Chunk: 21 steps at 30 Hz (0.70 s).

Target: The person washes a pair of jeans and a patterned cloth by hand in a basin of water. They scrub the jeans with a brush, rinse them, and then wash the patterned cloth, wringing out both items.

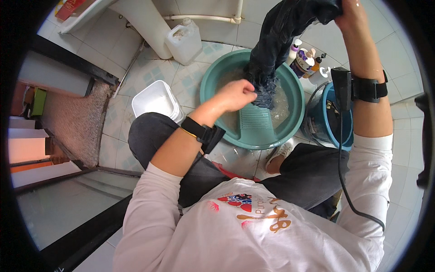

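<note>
My right hand (352, 15), at the top right, grips one end of a wet dark garment (277, 37) and holds it high. From there the cloth hangs down into a green plastic basin (207, 81), its lower end bunched on the basin's built-in ribbed washboard (255, 119). Cloudy, sudsy water (281, 108) lies around it. My left hand (239, 95) is over the basin at the left side of the cloth, its fingers curled; whether they pinch the fabric cannot be made out.
Right of the basin stand a blue bucket (328, 117) with dark contents and several pump bottles (303, 63). A white square tub (154, 98) and a translucent jug (185, 42) are on the tiled floor to the left. A pedestal (146, 27) rises behind them.
</note>
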Each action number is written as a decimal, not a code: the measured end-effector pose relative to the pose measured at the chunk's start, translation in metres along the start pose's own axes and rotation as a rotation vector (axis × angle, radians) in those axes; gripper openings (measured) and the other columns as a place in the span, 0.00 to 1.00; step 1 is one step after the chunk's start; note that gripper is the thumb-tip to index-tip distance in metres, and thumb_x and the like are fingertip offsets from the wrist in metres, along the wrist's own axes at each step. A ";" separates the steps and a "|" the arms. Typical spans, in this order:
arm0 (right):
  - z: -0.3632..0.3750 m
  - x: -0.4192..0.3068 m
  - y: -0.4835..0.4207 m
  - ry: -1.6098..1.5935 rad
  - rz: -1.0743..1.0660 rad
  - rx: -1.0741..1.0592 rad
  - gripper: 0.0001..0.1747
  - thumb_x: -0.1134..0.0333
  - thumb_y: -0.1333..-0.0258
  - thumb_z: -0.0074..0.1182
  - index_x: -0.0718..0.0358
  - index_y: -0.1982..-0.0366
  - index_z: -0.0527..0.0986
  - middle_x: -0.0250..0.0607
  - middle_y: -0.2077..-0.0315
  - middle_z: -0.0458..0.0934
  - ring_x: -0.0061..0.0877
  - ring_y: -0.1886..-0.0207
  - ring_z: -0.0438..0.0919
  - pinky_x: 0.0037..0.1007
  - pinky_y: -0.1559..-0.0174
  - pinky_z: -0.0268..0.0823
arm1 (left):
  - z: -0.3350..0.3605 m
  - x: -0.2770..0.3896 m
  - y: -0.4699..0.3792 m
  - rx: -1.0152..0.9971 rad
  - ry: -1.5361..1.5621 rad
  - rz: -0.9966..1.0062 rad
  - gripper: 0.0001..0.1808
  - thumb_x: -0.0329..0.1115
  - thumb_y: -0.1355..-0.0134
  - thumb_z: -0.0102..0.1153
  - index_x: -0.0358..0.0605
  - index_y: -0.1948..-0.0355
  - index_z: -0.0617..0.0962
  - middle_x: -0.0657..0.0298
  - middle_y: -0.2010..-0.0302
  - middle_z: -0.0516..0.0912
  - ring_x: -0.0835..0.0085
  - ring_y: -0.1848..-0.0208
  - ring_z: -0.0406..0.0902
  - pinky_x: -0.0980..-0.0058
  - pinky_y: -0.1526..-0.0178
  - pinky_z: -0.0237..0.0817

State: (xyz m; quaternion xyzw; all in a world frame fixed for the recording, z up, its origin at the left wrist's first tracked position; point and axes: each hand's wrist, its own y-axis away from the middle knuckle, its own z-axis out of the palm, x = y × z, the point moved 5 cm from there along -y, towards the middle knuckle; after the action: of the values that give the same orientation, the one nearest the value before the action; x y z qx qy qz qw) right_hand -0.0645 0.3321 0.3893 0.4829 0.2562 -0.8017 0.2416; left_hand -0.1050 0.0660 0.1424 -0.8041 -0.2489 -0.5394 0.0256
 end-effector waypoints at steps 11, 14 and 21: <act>-0.085 0.236 0.111 0.642 0.461 0.259 0.18 0.70 0.57 0.55 0.70 0.61 0.73 0.42 0.71 0.76 0.29 0.68 0.75 0.31 0.66 0.70 | -0.075 -0.005 -0.009 0.042 -0.706 -0.060 0.49 0.49 0.54 0.68 0.37 0.36 0.60 0.40 0.43 0.69 0.48 0.40 0.67 0.61 0.37 0.59; -0.041 0.206 0.102 0.458 0.401 0.096 0.16 0.71 0.58 0.54 0.69 0.63 0.71 0.40 0.74 0.74 0.29 0.72 0.75 0.31 0.71 0.70 | -0.062 -0.006 -0.017 0.026 -0.575 0.148 0.58 0.47 0.58 0.71 0.40 0.32 0.50 0.37 0.36 0.59 0.46 0.35 0.59 0.62 0.35 0.56; 0.089 0.039 0.065 0.158 0.226 -0.133 0.11 0.68 0.55 0.55 0.68 0.70 0.73 0.43 0.73 0.79 0.33 0.70 0.80 0.32 0.60 0.75 | -0.059 -0.006 -0.037 0.183 -0.623 0.128 0.74 0.50 0.65 0.75 0.45 0.30 0.33 0.40 0.32 0.51 0.45 0.31 0.51 0.61 0.32 0.52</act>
State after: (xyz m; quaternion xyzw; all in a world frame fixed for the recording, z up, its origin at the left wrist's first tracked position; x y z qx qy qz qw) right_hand -0.0973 0.2198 0.3787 0.5533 0.2709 -0.7103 0.3406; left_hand -0.1732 0.0784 0.1535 -0.9387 -0.2411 -0.2403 0.0541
